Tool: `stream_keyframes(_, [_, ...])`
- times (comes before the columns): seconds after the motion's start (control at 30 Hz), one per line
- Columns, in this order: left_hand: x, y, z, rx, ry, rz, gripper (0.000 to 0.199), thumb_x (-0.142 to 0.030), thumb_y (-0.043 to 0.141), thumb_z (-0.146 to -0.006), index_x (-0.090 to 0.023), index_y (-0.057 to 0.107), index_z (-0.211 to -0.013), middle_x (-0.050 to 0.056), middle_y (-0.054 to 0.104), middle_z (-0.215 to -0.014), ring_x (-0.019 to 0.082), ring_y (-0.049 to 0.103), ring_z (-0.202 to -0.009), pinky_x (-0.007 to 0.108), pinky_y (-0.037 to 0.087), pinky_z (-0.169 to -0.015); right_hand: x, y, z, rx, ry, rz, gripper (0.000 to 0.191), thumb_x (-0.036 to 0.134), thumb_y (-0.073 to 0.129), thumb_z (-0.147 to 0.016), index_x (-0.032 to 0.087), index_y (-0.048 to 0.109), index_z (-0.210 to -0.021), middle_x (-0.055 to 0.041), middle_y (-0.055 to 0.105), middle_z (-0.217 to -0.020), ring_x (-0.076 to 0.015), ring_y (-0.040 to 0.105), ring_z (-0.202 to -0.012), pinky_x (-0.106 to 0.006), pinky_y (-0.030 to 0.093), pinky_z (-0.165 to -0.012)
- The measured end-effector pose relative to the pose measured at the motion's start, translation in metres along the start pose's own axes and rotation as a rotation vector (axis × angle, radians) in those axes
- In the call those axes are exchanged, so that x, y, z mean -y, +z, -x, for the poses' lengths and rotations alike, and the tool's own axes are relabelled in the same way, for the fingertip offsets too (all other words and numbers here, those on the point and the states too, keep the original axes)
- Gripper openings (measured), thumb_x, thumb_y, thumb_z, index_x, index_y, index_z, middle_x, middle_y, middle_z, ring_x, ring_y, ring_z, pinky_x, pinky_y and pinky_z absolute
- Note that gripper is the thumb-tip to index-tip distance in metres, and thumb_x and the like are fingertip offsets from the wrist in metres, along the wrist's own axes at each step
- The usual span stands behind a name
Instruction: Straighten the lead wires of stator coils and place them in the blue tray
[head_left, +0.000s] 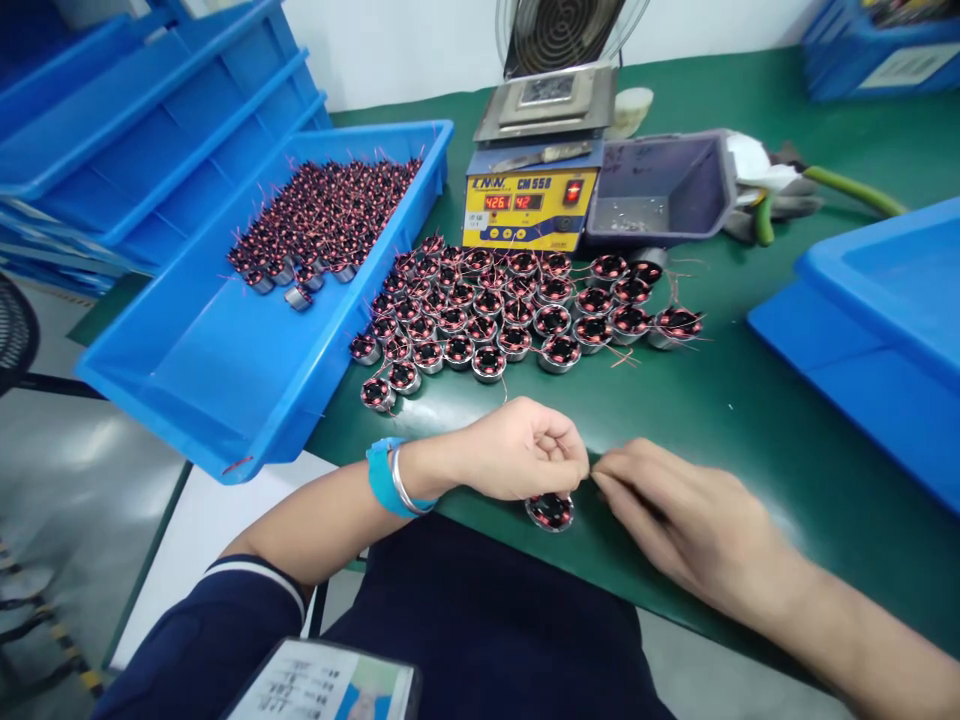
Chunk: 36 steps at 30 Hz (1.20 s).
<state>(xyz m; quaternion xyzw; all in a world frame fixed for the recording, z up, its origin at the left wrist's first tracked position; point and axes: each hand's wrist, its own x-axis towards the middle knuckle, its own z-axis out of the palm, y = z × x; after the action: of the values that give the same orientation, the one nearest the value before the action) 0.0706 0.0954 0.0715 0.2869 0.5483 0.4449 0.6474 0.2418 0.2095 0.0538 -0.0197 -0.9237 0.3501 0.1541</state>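
Note:
A small motor stator [550, 512], a metal ring with a black core and copper windings, sits at the near edge of the green table, partly covered by my left hand [529, 450]. That hand's fingers are curled, with thumb and forefinger pinched together just above the stator. Close beside it, my right hand [667, 510] also pinches, its fingertips almost meeting the left ones. Whatever is between the fingertips is too small to make out. Beyond my hands stand several similar stators [489, 362] in rows, with thin copper wire ends sticking up.
Left is a blue tray [202, 350] with a heap of stators [330, 220]. At the back stand a yellow-fronted CM 558 heating unit [525, 208], with a knife [540, 157] on it, and a grey bin [660, 190]. Blue trays [885, 300] occupy the right side.

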Motion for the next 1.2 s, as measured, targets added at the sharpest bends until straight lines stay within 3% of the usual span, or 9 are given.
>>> stream_keyframes(0.07, [0.0,0.0,0.0,0.0,0.003,-0.002,0.021,0.007,0.066,-0.067,-0.012,0.059,-0.064,-0.008,0.058,-0.05,0.003,0.051,-0.045,0.013,0.04,-0.047,0.007,0.001,-0.005,0.166,0.343,-0.365,0.047,0.048,0.036,-0.107,0.02,0.056,-0.075,-0.0023,0.062,-0.055,-0.0142,0.058,-0.045,-0.025,0.047,-0.046])
stream_keyframes(0.13, [0.0,0.0,0.0,-0.013,-0.007,0.0,0.021,0.007,0.067,-0.068,-0.013,0.059,-0.064,-0.007,0.059,-0.05,0.003,0.052,-0.045,0.014,0.039,-0.046,0.009,0.001,-0.007,0.241,0.484,-0.508,0.053,0.06,0.035,-0.104,0.021,0.055,-0.073,-0.0017,0.059,-0.05,-0.0154,0.057,-0.042,-0.027,0.047,-0.043])
stream_keyframes(0.33, [0.0,-0.001,0.0,0.004,-0.035,-0.002,0.018,0.004,0.062,-0.07,-0.013,0.06,-0.063,-0.005,0.061,-0.052,0.004,0.056,-0.047,0.014,0.042,-0.048,-0.006,0.001,0.006,-0.08,-0.182,0.278,0.023,0.024,0.047,-0.102,0.023,0.07,-0.104,-0.0084,0.076,-0.094,-0.0214,0.071,-0.078,-0.033,0.05,-0.064])
stream_keyframes(0.47, [0.001,-0.001,-0.002,0.004,-0.031,0.008,0.019,0.006,0.062,-0.068,-0.012,0.06,-0.062,-0.005,0.06,-0.05,0.004,0.055,-0.046,0.013,0.041,-0.047,-0.01,-0.002,0.005,-0.051,-0.388,0.523,0.028,0.014,0.04,-0.102,0.021,0.067,-0.097,-0.0064,0.072,-0.083,-0.0201,0.066,-0.077,-0.033,0.046,-0.066])
stream_keyframes(0.6, [0.004,0.0,-0.003,-0.057,-0.021,0.043,0.02,0.007,0.062,-0.069,-0.012,0.06,-0.061,-0.004,0.06,-0.049,0.004,0.055,-0.046,0.013,0.042,-0.048,-0.01,-0.018,-0.001,-0.114,-0.206,0.58,0.025,0.021,0.044,-0.103,0.02,0.061,-0.085,-0.0057,0.067,-0.075,-0.0175,0.062,-0.067,-0.031,0.045,-0.06])
stream_keyframes(0.7, [0.009,0.003,-0.002,-0.131,0.013,0.124,0.015,-0.001,0.07,-0.071,-0.011,0.061,-0.065,-0.003,0.062,-0.051,0.005,0.054,-0.042,0.014,0.041,-0.044,-0.005,-0.019,-0.002,-0.094,0.001,0.242,0.019,0.032,0.053,-0.102,0.021,0.062,-0.09,-0.0067,0.068,-0.079,-0.0158,0.064,-0.065,-0.028,0.05,-0.059])
stream_keyframes(0.83, [0.014,0.014,-0.001,-0.254,0.096,0.297,0.029,-0.017,0.087,-0.064,-0.012,0.06,-0.07,-0.001,0.066,-0.056,0.007,0.056,-0.04,0.016,0.043,-0.041,0.012,0.004,-0.003,-0.04,0.036,0.019,0.023,0.041,0.07,-0.09,0.02,0.063,-0.097,-0.0034,0.066,-0.077,-0.0156,0.063,-0.062,-0.027,0.053,-0.056])
stream_keyframes(1.07, [-0.003,-0.001,0.018,-0.806,0.489,0.437,0.028,-0.031,0.081,-0.078,-0.016,0.057,-0.077,-0.003,0.07,-0.066,0.009,0.068,-0.054,0.02,0.056,-0.058,0.018,0.015,-0.003,-0.079,0.061,-0.054,0.01,0.03,0.065,-0.091,0.021,0.065,-0.094,-0.0041,0.067,-0.079,-0.0147,0.062,-0.063,-0.025,0.053,-0.055])
stream_keyframes(1.2, [0.006,-0.012,0.04,-0.518,0.241,0.188,0.053,-0.035,0.097,-0.053,-0.014,0.06,-0.085,-0.005,0.065,-0.058,0.007,0.057,-0.043,0.016,0.042,-0.042,0.016,0.011,-0.004,-0.016,0.064,-0.109,0.012,0.03,0.065,-0.091,0.02,0.067,-0.098,-0.0061,0.07,-0.082,-0.0164,0.064,-0.064,-0.028,0.056,-0.059])
